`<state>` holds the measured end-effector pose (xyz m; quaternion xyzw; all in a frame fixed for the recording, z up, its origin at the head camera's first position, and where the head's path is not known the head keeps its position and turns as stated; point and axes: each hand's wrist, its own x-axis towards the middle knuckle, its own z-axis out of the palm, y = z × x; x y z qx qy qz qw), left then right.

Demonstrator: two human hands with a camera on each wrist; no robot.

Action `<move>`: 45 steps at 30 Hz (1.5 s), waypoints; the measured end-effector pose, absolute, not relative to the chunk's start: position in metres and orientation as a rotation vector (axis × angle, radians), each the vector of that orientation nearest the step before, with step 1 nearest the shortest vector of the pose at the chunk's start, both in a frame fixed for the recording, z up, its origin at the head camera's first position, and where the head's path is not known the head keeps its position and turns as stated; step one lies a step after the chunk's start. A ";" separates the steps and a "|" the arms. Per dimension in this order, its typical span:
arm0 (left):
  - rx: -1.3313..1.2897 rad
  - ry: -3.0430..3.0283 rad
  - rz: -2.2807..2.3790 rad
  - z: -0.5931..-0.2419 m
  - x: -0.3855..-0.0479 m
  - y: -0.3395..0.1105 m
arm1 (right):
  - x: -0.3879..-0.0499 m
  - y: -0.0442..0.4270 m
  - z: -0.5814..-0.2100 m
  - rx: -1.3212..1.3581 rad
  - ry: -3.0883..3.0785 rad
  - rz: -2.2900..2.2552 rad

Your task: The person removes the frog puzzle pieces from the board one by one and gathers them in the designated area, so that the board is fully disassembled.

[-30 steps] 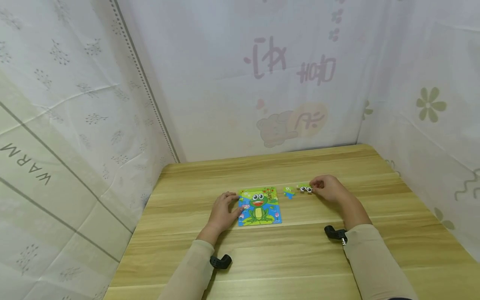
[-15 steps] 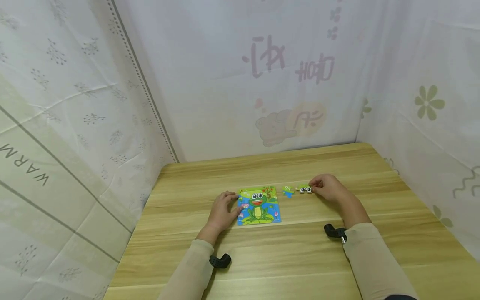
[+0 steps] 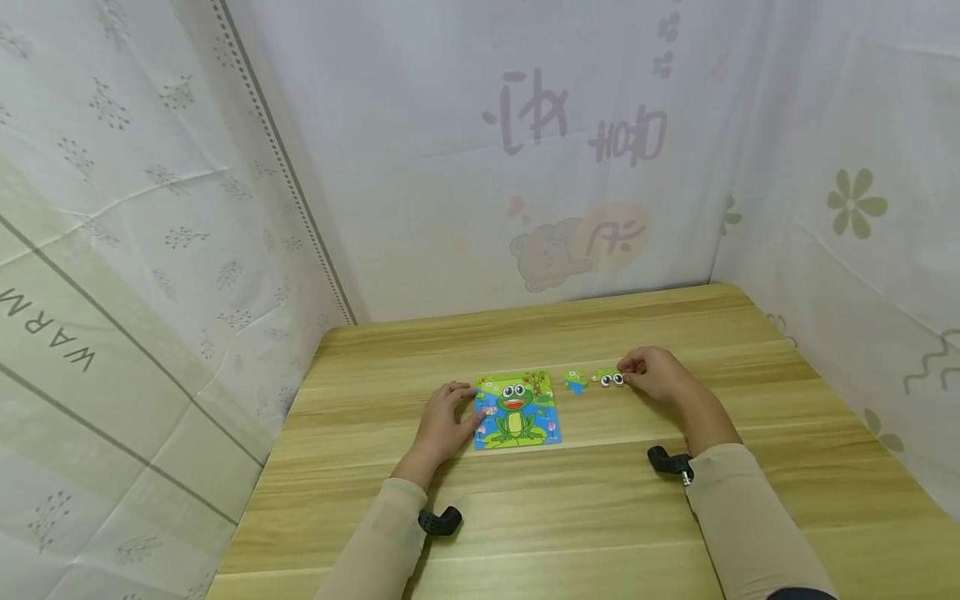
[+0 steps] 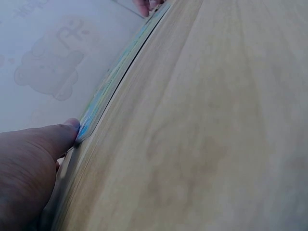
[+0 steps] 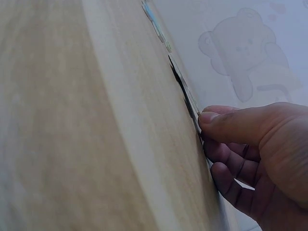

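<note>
A square frog puzzle board [image 3: 517, 423] lies flat on the wooden table, seen nearly edge-on in the left wrist view. My left hand [image 3: 441, 423] rests at its left side, the thumb touching the near-left edge and the relaxed fingers at the upper left edge. Off to the right, a puzzle piece with two cartoon eyes [image 3: 611, 380] is pinched at its right end between the thumb and fingers of my right hand [image 3: 662, 379]. From the right wrist, this piece [image 5: 185, 89] looks slightly raised on one side. Between it and the board lies a green-and-blue puzzle piece [image 3: 575, 382].
The wooden table [image 3: 540, 508] reaches back to a printed fabric curtain [image 3: 450, 208], with more fabric at the left and right. A black camera mount [image 3: 440, 522] sits on the left wrist and another mount [image 3: 670, 463] on the right.
</note>
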<state>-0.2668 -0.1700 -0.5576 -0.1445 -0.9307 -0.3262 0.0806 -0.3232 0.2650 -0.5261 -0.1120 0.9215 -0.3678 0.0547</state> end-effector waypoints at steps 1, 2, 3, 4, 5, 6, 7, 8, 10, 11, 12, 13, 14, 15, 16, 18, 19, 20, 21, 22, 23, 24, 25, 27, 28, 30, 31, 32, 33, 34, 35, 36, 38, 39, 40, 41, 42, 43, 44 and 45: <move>-0.432 -2.783 -0.972 -0.558 -0.267 -0.170 | -0.323 0.265 -0.526 -0.342 2.801 -1.116; -0.433 -2.782 -0.971 -0.558 -0.267 -0.170 | -0.324 0.265 -0.526 -0.342 2.804 -1.114; -0.433 -2.782 -0.973 -0.558 -0.267 -0.170 | -0.324 0.266 -0.526 -0.340 2.806 -1.114; -0.433 -2.782 -0.973 -0.558 -0.267 -0.170 | -0.324 0.266 -0.526 -0.337 2.807 -1.114; -0.434 -2.780 -0.976 -0.558 -0.267 -0.170 | -0.324 0.266 -0.526 -0.333 2.807 -1.114; -0.433 -2.782 -0.974 -0.559 -0.268 -0.170 | -0.324 0.266 -0.526 -0.331 2.809 -1.113; -0.431 -2.783 -0.973 -0.559 -0.268 -0.170 | -0.324 0.266 -0.526 -0.332 2.811 -1.112; -0.430 -2.783 -0.973 -0.559 -0.268 -0.170 | -0.323 0.266 -0.526 -0.332 2.814 -1.110; -0.429 -2.785 -0.970 -0.559 -0.268 -0.170 | -0.323 0.266 -0.526 -0.337 2.814 -1.112; -0.430 -2.785 -0.968 -0.559 -0.269 -0.171 | -0.323 0.266 -0.526 -0.339 2.814 -1.114; -0.429 -2.786 -0.966 -0.559 -0.269 -0.171 | -0.323 0.266 -0.526 -0.341 2.813 -1.117; -0.430 -2.786 -0.965 -0.559 -0.269 -0.171 | -0.323 0.266 -0.526 -0.340 2.812 -1.119; -0.432 -2.785 -0.963 -0.559 -0.269 -0.171 | -0.323 0.266 -0.525 -0.338 2.809 -1.122; -0.433 -2.783 -0.965 -0.559 -0.269 -0.171 | -0.323 0.266 -0.525 -0.336 2.807 -1.125; -0.434 -2.781 -0.966 -0.559 -0.269 -0.171 | -0.323 0.266 -0.525 -0.334 2.805 -1.126; -0.434 -2.778 -0.967 -0.559 -0.269 -0.171 | -0.323 0.266 -0.524 -0.325 2.802 -1.130; -0.435 -2.775 -0.967 -0.558 -0.269 -0.171 | -0.323 0.266 -0.524 -0.322 2.800 -1.131; -0.435 -2.775 -0.967 -0.558 -0.269 -0.171 | -0.323 0.266 -0.524 -0.320 2.796 -1.134; -0.435 -2.775 -0.969 -0.558 -0.269 -0.171 | -0.323 0.266 -0.524 -0.319 2.795 -1.134; -0.433 -2.777 -0.968 -0.558 -0.269 -0.171 | -0.323 0.266 -0.523 -0.317 2.794 -1.135; -0.432 -2.781 -0.968 -0.557 -0.269 -0.171 | -0.323 0.266 -0.523 -0.314 2.793 -1.137; -0.431 -2.782 -0.968 -0.557 -0.268 -0.170 | -0.322 0.265 -0.523 -0.316 2.792 -1.137; -0.431 -2.782 -0.971 -0.557 -0.268 -0.170 | -0.322 0.265 -0.522 -0.320 2.790 -1.135; -0.431 -2.781 -0.980 -0.556 -0.267 -0.170 | -0.322 0.265 -0.522 -0.322 2.789 -1.135; -0.431 -2.779 -0.984 -0.556 -0.267 -0.170 | -0.321 0.265 -0.521 -0.322 2.788 -1.136; -0.434 -2.777 -0.990 -0.556 -0.267 -0.170 | -0.321 0.266 -0.521 -0.328 2.788 -1.130; -0.435 -2.777 -0.992 -0.556 -0.266 -0.170 | -0.320 0.266 -0.521 -0.329 2.791 -1.127; -0.436 -2.779 -0.992 -0.556 -0.266 -0.170 | -0.320 0.266 -0.521 -0.328 2.795 -1.122; -0.436 -2.780 -0.990 -0.557 -0.266 -0.170 | -0.320 0.266 -0.521 -0.330 2.797 -1.117; -0.437 -2.779 -0.987 -0.557 -0.266 -0.170 | -0.320 0.266 -0.521 -0.332 2.801 -1.111; -0.437 -2.780 -0.985 -0.558 -0.266 -0.170 | -0.319 0.266 -0.521 -0.325 2.806 -1.108; -0.436 -2.781 -0.983 -0.558 -0.266 -0.170 | -0.319 0.266 -0.521 -0.325 2.807 -1.108; -0.433 -2.784 -0.978 -0.559 -0.266 -0.170 | -0.319 0.265 -0.521 -0.326 2.807 -1.115; -0.431 -2.784 -0.978 -0.559 -0.266 -0.170 | -0.319 0.265 -0.521 -0.321 2.805 -1.122; -0.430 -2.785 -0.976 -0.559 -0.266 -0.170 | -0.319 0.265 -0.521 -0.323 2.803 -1.131; -0.429 -2.787 -0.976 -0.559 -0.266 -0.170 | -0.319 0.265 -0.521 -0.321 2.803 -1.137; -0.429 -2.788 -0.975 -0.559 -0.266 -0.170 | -0.319 0.265 -0.520 -0.328 2.801 -1.140; -0.429 -2.788 -0.974 -0.559 -0.266 -0.170 | -0.319 0.264 -0.520 -0.327 2.800 -1.145; -0.429 -2.787 -0.975 -0.559 -0.266 -0.170 | -0.319 0.264 -0.520 -0.330 2.799 -1.146; -0.430 -2.788 -0.977 -0.559 -0.266 -0.170 | -0.319 0.264 -0.520 -0.333 2.801 -1.147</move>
